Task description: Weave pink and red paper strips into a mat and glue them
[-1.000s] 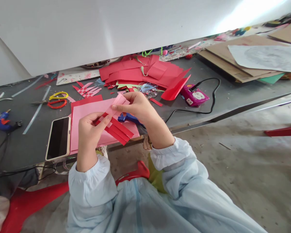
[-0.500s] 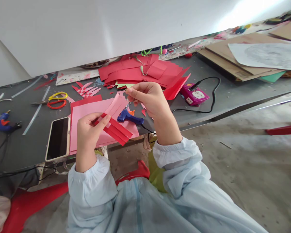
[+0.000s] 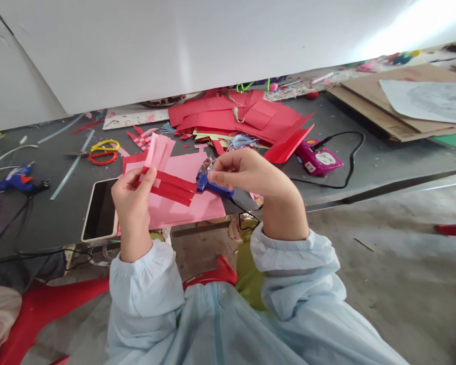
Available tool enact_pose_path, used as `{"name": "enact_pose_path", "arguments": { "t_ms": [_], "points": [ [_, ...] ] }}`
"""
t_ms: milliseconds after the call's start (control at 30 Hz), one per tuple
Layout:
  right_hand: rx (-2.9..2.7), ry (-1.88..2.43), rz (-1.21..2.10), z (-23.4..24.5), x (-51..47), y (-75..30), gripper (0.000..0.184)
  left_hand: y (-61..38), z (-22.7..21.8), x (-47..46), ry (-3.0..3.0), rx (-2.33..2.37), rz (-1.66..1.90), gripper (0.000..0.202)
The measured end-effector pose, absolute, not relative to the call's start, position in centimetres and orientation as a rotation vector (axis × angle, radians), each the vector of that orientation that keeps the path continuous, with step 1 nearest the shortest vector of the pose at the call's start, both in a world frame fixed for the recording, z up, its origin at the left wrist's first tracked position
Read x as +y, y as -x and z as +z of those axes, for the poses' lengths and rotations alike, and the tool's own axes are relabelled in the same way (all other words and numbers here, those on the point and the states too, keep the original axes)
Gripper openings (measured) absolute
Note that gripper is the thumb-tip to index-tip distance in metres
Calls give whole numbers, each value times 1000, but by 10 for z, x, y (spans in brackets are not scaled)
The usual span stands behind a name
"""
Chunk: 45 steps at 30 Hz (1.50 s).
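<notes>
Dark grey bench [image 3: 70, 210] slanting across the view, below a tall white panel [image 3: 137, 56] from about ten to two o'clock. Directions counted from the middle of the view. At twelve o'clock on the bench, a heap of red paper [image 3: 201, 120]. At two o'clock, flat cardboard [image 3: 365, 109] under a sheet with a grey drawing [image 3: 433, 99]. Between two and three, a purple power block [image 3: 319, 158] with a black cord. Between nine and ten, scissors [image 3: 88, 153] with yellow and red handles; just below nine, a phone [image 3: 97, 215]. At four, bare grey floor [image 3: 395, 289]; at six, a red stool [image 3: 213, 274].

Two bare forearms in light blue sleeves [image 3: 140, 284], rising from seven and five o'clock. Left hand [image 3: 135, 197] raised near nine, clamped on paper strips [image 3: 171, 186] between thumb and fingers. Right hand [image 3: 251, 170] near the centre, bent at the wrist toward nine, with thumb and forefinger tips close together in front of a blue glue gun [image 3: 218, 188]; cannot tell whether pinching anything.

Paper strips held above pink sheets [image 3: 182, 215]: pink ones fanned toward one o'clock, red ones toward four, crossing beside the left thumb, with a small pink square showing among the red.
</notes>
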State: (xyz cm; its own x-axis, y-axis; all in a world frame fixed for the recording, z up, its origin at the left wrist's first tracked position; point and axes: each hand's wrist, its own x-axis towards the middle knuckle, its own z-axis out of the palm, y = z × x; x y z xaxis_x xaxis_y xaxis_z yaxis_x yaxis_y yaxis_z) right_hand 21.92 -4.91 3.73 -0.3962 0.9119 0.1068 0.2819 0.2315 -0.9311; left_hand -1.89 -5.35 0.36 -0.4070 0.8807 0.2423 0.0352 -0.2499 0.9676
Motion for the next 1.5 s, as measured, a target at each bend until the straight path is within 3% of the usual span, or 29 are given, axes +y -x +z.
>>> {"name": "enact_pose_path", "arguments": {
  "t_ms": [233, 300, 433, 533, 600, 733, 833, 900, 967, 1067, 1500],
  "points": [
    [-2343, 1364, 1005, 33, -61, -179, 16, 26, 3, -52, -1164, 1403, 1828, 26],
    [-2476, 1324, 993, 32, -66, -170, 22, 29, 0, -50, -1181, 1396, 1837, 26],
    [-2587, 1258, 1292, 35, -70, -168, 45, 32, -4, -48, -1222, 1420, 1856, 27],
    [-2572, 1226, 1236, 39, -69, -178, 28, 30, -3, -49, -1227, 1422, 1849, 27],
    [-2497, 1222, 1194, 40, -66, -187, 15, 28, -2, -50, -1210, 1402, 1836, 27],
    [-1996, 1321, 1218, 35, -58, -197, 42, 23, 1, -52, -1201, 1293, 1781, 29],
    [-1618, 1179, 1240, 27, -53, -196, 30, 20, 3, -55, -1260, 1172, 1738, 31],
    [-1489, 1033, 1329, 23, -52, -191, 42, 17, 4, -58, -1293, 1105, 1697, 34],
    [-1448, 892, 1400, 20, -52, -185, 49, 14, 4, -61, -1317, 1069, 1653, 34],
    [-1457, 765, 1435, 17, -54, -175, 45, 10, 2, -63, -1370, 1062, 1606, 29],
    [-1281, 896, 1232, 19, -49, -176, 43, 10, 0, -62, -1552, 1181, 1531, 25]
  ]
}}
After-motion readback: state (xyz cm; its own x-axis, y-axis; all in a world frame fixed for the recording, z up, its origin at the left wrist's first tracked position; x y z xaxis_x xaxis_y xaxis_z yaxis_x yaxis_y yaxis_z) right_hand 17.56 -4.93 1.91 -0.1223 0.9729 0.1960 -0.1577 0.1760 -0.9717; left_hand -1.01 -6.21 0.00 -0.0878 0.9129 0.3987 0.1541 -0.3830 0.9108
